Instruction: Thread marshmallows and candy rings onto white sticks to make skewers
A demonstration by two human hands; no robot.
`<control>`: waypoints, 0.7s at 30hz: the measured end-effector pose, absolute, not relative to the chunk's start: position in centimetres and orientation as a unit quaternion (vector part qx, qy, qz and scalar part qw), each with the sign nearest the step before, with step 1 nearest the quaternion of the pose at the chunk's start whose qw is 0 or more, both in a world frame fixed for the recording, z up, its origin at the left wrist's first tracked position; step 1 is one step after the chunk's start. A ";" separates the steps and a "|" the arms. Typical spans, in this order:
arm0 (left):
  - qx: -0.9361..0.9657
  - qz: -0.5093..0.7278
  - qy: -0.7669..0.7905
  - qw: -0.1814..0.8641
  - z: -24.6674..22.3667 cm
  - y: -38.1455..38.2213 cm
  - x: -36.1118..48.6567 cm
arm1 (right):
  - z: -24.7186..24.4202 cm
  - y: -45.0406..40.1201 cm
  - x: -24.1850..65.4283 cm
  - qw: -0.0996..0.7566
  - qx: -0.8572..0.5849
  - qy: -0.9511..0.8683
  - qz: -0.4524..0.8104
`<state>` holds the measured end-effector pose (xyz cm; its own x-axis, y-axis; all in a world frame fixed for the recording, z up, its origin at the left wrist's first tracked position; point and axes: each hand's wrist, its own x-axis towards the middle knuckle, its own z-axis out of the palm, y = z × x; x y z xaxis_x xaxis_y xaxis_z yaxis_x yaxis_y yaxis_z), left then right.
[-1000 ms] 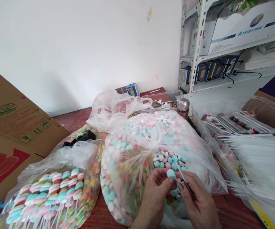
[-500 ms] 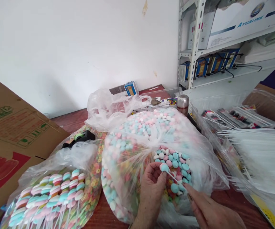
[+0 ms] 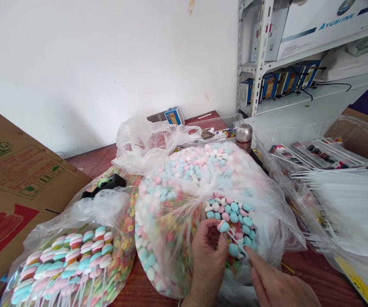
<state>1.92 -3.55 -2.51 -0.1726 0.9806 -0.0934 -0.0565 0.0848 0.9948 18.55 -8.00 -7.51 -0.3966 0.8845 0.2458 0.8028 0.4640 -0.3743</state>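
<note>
Between the thumb and fingers of my left hand point(image 3: 208, 251) is a pink and blue candy point(image 3: 223, 226), pinched over the open mouth of a large clear bag point(image 3: 158, 238). A thin white stick point(image 3: 235, 239) runs from the candy down to the right. My right hand point(image 3: 276, 273) is closed on the stick's lower end with thumb and forefinger. Under both hands, round pink, white and blue candies point(image 3: 234, 208) show inside the bag, with some ring-shaped candies among them.
Finished-looking candy skewers point(image 3: 75, 256) lie on a bag of candy rings point(image 3: 128, 234) at left, beside a tape dispenser point(image 3: 107, 184). A cardboard box point(image 3: 27, 183) stands far left. White sticks point(image 3: 356, 209) fill a plastic bin at right. A metal-capped bottle point(image 3: 244, 136) stands behind.
Both hands stay over the bag; my left hand and the candy have shifted slightly right and down, closer to my right hand. The view has tilted a little.
</note>
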 end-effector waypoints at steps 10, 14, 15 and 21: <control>0.384 0.536 0.572 0.487 -3.2 -4.0 1.6 | -6.9 -7.6 17.7 0.199 -0.497 -0.840 0.089; 0.428 0.521 0.592 0.441 -3.7 -4.5 1.5 | -7.2 -7.5 16.8 0.217 -0.488 -0.841 0.085; 0.448 0.511 0.595 0.429 -3.8 -4.7 1.6 | -7.2 -7.4 16.4 0.223 -0.492 -0.838 0.080; 0.520 0.456 0.582 0.427 -4.3 -6.1 1.8 | -6.9 -5.7 15.9 0.215 -0.560 -0.797 0.071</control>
